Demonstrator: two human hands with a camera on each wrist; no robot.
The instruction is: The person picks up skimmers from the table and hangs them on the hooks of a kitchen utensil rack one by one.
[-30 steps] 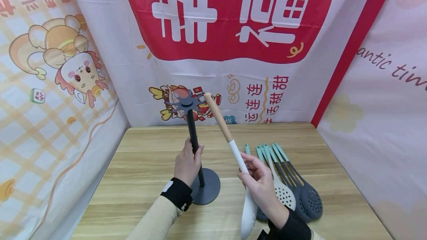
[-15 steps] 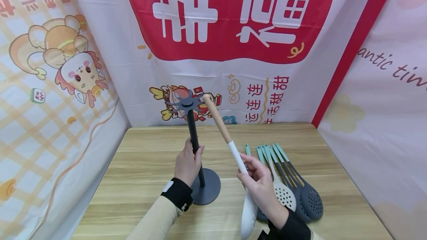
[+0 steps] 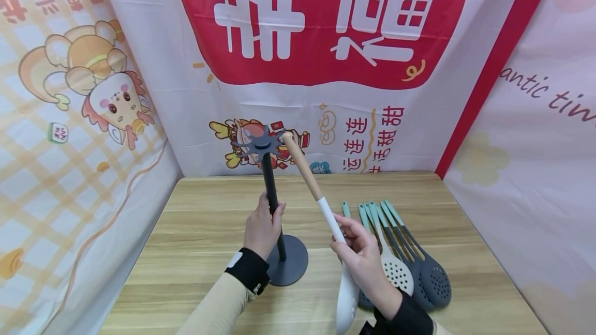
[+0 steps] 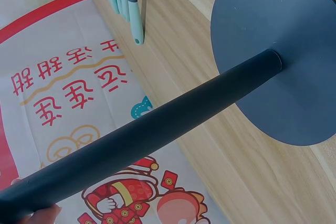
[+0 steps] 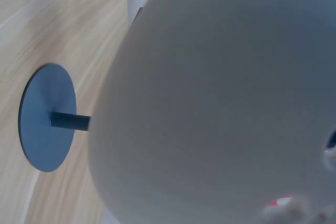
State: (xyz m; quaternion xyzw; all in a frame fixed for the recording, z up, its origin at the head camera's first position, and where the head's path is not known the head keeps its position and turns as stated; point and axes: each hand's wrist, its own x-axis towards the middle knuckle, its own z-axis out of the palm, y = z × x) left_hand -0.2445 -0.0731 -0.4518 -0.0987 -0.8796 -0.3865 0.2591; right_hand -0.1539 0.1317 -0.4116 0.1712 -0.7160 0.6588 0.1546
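Note:
My left hand [image 3: 263,227] grips the black post of a utensil stand [image 3: 269,182], which stands on the table on its round base. A ring of hooks tops the stand. In the left wrist view the post [image 4: 152,132] runs slantwise from the base, with fingertips at lower left. My right hand [image 3: 364,257] pinches the white shaft of a slotted spoon [image 3: 302,167]. Its wooden handle points up, with the tip at the hooks' right side; whether they touch I cannot tell. The white spoon head [image 5: 210,98] hangs low and fills most of the right wrist view.
Right of the spoon, several kitchen utensils [image 3: 435,278] with mint-green handles lie side by side on the wooden table [image 3: 205,211]. One has a white perforated head [image 3: 397,273]; others are dark grey. Printed cloths [image 3: 158,66] surround the table at the back and sides.
The wooden handle's tip has sunk very slightly and edged left. The left side cloth has shifted a little to the right. Both hands keep their grip and place.

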